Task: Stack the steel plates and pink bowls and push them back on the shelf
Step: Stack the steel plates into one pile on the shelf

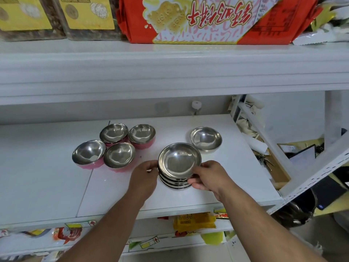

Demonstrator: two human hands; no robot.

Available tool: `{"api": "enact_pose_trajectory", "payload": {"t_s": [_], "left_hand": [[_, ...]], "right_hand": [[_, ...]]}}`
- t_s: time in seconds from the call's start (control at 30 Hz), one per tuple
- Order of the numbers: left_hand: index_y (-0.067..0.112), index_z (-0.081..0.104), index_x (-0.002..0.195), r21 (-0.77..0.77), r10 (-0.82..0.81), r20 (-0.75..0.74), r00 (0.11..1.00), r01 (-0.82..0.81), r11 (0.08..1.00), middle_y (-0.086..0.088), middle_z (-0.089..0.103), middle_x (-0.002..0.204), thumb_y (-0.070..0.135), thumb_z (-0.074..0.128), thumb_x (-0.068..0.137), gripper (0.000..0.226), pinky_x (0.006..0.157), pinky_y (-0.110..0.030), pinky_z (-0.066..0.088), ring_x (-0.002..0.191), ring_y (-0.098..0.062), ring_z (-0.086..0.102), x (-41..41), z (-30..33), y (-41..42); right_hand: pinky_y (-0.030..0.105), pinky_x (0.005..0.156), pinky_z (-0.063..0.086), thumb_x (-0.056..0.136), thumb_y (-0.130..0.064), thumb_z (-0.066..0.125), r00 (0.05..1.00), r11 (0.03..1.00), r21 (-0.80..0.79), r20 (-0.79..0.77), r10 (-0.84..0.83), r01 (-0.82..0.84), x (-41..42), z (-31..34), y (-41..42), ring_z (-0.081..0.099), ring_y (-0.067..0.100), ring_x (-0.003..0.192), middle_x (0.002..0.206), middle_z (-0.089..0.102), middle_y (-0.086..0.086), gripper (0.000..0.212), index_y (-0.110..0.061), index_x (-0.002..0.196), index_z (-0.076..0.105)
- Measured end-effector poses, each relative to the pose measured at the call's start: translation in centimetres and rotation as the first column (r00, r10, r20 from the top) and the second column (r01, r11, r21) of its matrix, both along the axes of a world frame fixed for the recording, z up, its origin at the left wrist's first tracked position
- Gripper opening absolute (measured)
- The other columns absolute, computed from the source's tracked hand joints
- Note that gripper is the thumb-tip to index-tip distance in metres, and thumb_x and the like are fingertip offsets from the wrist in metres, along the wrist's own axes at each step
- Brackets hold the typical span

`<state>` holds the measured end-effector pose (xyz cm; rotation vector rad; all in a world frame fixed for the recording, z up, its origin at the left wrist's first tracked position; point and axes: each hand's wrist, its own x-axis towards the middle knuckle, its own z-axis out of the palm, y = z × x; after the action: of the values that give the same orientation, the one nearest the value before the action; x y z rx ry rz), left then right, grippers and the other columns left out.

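A stack of several steel plates [179, 161] stands near the front of the white shelf [47, 186]. My left hand [144, 179] presses against the stack's left side. My right hand [208, 177] grips its right side, fingers curled around the lower plates. One more steel plate [205, 138] lies alone behind and to the right of the stack. To the left sits a cluster of several pink bowls with steel insides: a front-left bowl [88, 154], a front-right bowl [119, 155], a back-left bowl [113, 132] and a back-right bowl [142, 134], all upright and touching or nearly so.
An upper shelf board [170, 72] overhangs closely, carrying a red biscuit pack [207, 17] and yellow-labelled jars [85, 16]. A slanted perforated shelf post [311, 176] runs along the right edge. A white hook [196, 105] sticks out of the back wall. Snack packets [194, 221] lie on the shelf below.
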<state>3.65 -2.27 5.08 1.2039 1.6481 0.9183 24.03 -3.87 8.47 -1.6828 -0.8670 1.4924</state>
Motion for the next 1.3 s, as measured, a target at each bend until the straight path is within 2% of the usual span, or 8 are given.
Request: {"api": "enact_pose_trajectory", "payload": {"t_s": [0.2,0.47,0.73,0.87,0.93,1.03,1.17,1.3], "left_hand": [[0.038,0.069,0.093,0.004,-0.019,0.019,1.0,0.019,1.0,0.01,0.071,0.105,0.009,0.055,0.094,0.032,0.094,-0.043,0.055,0.1,-0.015,0.067,-0.6,-0.5,0.3],[0.018,0.064,0.124,-0.012,-0.036,0.054,0.998,0.036,0.999,0.006,0.067,0.111,0.008,0.056,0.094,0.033,0.101,-0.047,0.051,0.108,-0.02,0.065,-2.4,-0.8,1.6],[0.019,0.068,0.099,0.038,-0.096,0.118,0.988,0.092,0.995,-0.002,0.067,0.098,0.022,0.057,0.096,0.012,0.086,-0.04,0.057,0.091,-0.02,0.067,-2.5,2.2,6.5],[0.021,0.062,0.083,-0.036,-0.199,0.219,0.955,0.212,0.977,-0.001,0.053,0.081,0.013,0.055,0.093,0.015,0.058,-0.026,0.042,0.066,-0.011,0.052,-1.3,3.4,10.9],[0.022,0.053,0.077,-0.076,-0.233,0.279,0.932,0.263,0.962,0.001,0.045,0.076,0.009,0.052,0.096,0.023,0.057,-0.024,0.031,0.062,-0.011,0.043,0.0,3.7,12.9],[0.018,0.06,0.091,-0.109,-0.253,0.255,0.933,0.288,0.951,0.0,0.059,0.087,0.026,0.056,0.098,0.011,0.068,-0.024,0.045,0.078,-0.011,0.058,2.2,3.4,15.0],[0.012,0.065,0.111,-0.182,-0.281,0.188,0.941,0.314,0.932,-0.006,0.067,0.109,0.036,0.057,0.097,0.029,0.082,-0.031,0.055,0.104,-0.018,0.068,4.6,2.4,17.1],[0.008,0.062,0.108,-0.236,-0.318,0.183,0.93,0.356,0.904,-0.009,0.061,0.104,0.033,0.055,0.1,0.027,0.086,-0.034,0.053,0.095,-0.02,0.063,7.0,1.5,19.1]], "right_hand": [[0.032,0.069,0.065,0.096,-0.002,0.066,0.999,0.999,0.007,-0.028,-0.036,0.036,0.0,0.3,-0.4,0.071,0.025,0.072,0.085,0.07,0.021,0.008,-0.003,0.089,0.062],[0.029,0.059,0.063,0.099,-0.034,0.066,0.983,0.984,0.018,0.051,-0.177,0.176,1.2,-0.9,0.0,0.074,0.018,0.061,0.081,0.074,0.016,0.034,-0.001,0.105,0.066],[0.045,0.095,0.059,0.103,-0.029,0.059,0.915,0.918,0.107,0.093,-0.392,0.382,2.6,-2.2,0.4,0.07,0.028,0.105,0.109,0.069,0.012,0.023,-0.007,0.11,0.064],[0.053,0.111,0.048,0.103,-0.031,0.055,0.9,0.911,0.102,0.144,-0.412,0.401,3.5,-2.7,1.5,0.062,0.036,0.124,0.127,0.067,0.019,0.04,-0.001,0.129,0.061],[0.051,0.116,0.043,0.102,-0.033,0.052,0.902,0.912,0.11,0.142,-0.408,0.396,4.1,-2.7,2.5,0.056,0.03,0.133,0.146,0.059,0.012,0.051,-0.009,0.147,0.053],[0.048,0.119,0.038,0.104,-0.032,0.045,0.911,0.916,0.109,0.113,-0.397,0.386,5.0,-3.2,4.5,0.052,0.03,0.136,0.148,0.056,0.011,0.051,-0.011,0.15,0.049],[0.038,0.098,0.041,0.106,-0.028,0.038,0.921,0.924,0.068,0.077,-0.381,0.377,6.0,-4.2,6.2,0.06,0.029,0.108,0.103,0.06,0.011,0.033,-0.008,0.108,0.064],[0.035,0.086,0.037,0.103,-0.02,0.037,0.912,0.914,0.068,0.07,-0.403,0.399,7.0,-5.3,8.7,0.039,0.016,0.069,0.074,0.041,-0.001,0.034,-0.021,0.071,0.045]]}}
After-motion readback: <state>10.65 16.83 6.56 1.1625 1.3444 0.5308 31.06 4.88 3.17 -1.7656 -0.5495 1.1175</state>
